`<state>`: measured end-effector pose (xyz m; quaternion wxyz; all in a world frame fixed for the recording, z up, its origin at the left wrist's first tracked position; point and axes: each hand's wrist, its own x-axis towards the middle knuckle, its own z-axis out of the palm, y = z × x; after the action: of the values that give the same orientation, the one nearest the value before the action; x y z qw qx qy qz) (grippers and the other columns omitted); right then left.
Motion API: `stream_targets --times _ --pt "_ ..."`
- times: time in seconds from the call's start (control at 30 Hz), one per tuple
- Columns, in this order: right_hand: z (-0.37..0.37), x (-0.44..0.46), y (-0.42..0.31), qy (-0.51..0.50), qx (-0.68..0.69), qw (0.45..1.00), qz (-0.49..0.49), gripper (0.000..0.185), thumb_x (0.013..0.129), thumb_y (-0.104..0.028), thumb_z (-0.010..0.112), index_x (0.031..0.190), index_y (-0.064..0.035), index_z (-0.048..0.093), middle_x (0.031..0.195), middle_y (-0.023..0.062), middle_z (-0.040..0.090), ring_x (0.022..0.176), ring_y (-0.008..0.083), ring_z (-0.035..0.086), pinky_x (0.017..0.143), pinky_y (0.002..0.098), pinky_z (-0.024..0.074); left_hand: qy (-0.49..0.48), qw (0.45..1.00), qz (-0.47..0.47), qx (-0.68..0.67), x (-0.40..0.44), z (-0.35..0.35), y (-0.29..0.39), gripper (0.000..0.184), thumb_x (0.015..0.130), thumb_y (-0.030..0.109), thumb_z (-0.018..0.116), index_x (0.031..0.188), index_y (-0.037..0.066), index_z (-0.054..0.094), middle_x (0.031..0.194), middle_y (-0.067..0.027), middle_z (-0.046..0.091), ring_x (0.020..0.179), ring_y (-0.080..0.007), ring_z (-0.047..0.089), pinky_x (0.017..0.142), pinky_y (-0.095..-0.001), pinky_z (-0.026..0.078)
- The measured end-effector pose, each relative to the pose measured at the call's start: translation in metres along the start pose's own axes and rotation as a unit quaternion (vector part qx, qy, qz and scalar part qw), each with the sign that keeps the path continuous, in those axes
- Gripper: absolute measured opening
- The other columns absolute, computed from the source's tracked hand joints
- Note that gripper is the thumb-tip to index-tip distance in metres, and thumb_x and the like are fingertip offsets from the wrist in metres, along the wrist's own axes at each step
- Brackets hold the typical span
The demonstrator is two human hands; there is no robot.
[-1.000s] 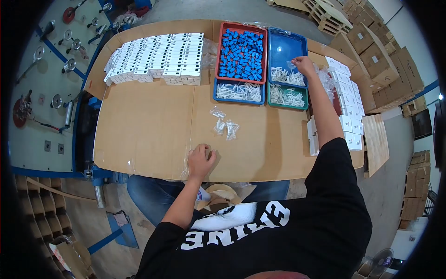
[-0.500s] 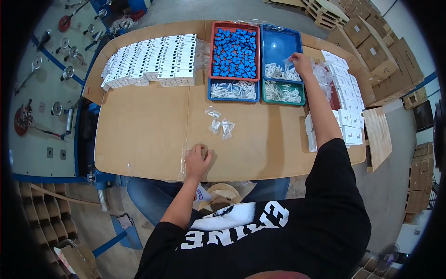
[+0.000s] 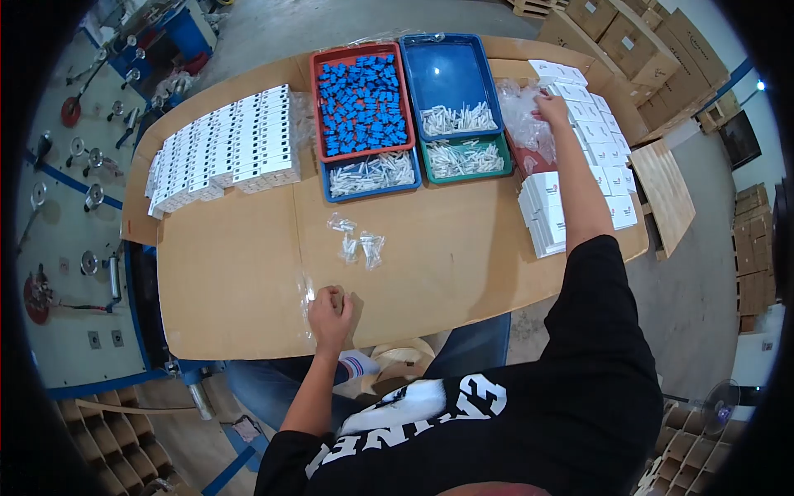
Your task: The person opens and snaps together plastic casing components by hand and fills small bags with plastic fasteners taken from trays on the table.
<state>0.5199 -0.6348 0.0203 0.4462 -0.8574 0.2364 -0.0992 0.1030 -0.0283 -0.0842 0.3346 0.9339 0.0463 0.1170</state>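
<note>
Plastic bags [image 3: 525,116], clear and crumpled, lay in a loose heap in and over a red tray [image 3: 542,168] on the right part of the cardboard surface [image 3: 413,289]. The right hand [image 3: 550,109] was at the right side of this heap, its arm stretched forward; the fingers were bent and drawn close together, but whether they pinched a bag could not be told. The left hand [image 3: 331,318] rested near the front edge of the cardboard, palm side down, its fingers loosely curled and a small gap between forefinger and thumb.

Between the hands and the trays, small filled bags [image 3: 372,250] of white pieces lay grouped on the cardboard. Beyond them stood a large red tray [image 3: 317,107] of blue parts [image 3: 360,103], its near end above a blue tray [image 3: 328,197] of white pieces [image 3: 372,174]. Just to the right, a larger blue tray [image 3: 447,74] held white pieces in its near end, with a green tray [image 3: 467,176] of similar pieces in front of it. Rows of white boxes [image 3: 227,145] stood at the left, and stacked white cartons [image 3: 542,211] stood at the right, beside the right forearm.
</note>
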Motion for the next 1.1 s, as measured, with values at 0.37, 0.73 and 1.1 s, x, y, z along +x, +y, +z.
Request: stream_targets --times 0.37,0.73,1.1 --pt "-0.005 0.095 0.043 0.227 -0.285 0.909 -0.201 0.026 0.085 -0.014 0.061 0.104 -0.0081 0.078 0.099 0.0205 0.075 0.096 0.0358 0.071 0.085 0.0459 0.0559 -0.03 0.996 0.042 0.068 0.011 0.01 -0.002 0.043 0.084 0.025 0.073 0.118 0.003 0.058 0.115 -0.0194 0.057 0.107 -0.0376 0.056 0.092 -0.0468 0.044" --pt "0.034 0.154 0.098 0.057 -0.426 0.902 -0.041 0.043 0.09 -0.031 0.055 0.121 -0.0073 0.072 0.128 0.0243 0.067 0.123 0.0429 0.062 0.104 0.0514 0.0487 -0.093 0.988 0.012 0.123 0.013 0.01 -0.007 0.05 0.083 0.032 0.07 0.124 0.006 0.059 0.125 -0.0206 0.052 0.119 -0.039 0.048 0.101 -0.0524 0.039" --pt "-0.042 0.065 -0.014 0.073 -0.42 0.895 -0.132 0.034 0.089 -0.023 0.056 0.114 -0.0079 0.074 0.116 0.0207 0.072 0.11 0.0378 0.069 0.096 0.0468 0.0534 -0.083 0.989 0.043 0.114 0.011 0.009 -0.007 0.046 0.085 0.027 0.071 0.124 0.007 0.058 0.128 -0.0204 0.053 0.125 -0.0388 0.046 0.107 -0.0532 0.035"
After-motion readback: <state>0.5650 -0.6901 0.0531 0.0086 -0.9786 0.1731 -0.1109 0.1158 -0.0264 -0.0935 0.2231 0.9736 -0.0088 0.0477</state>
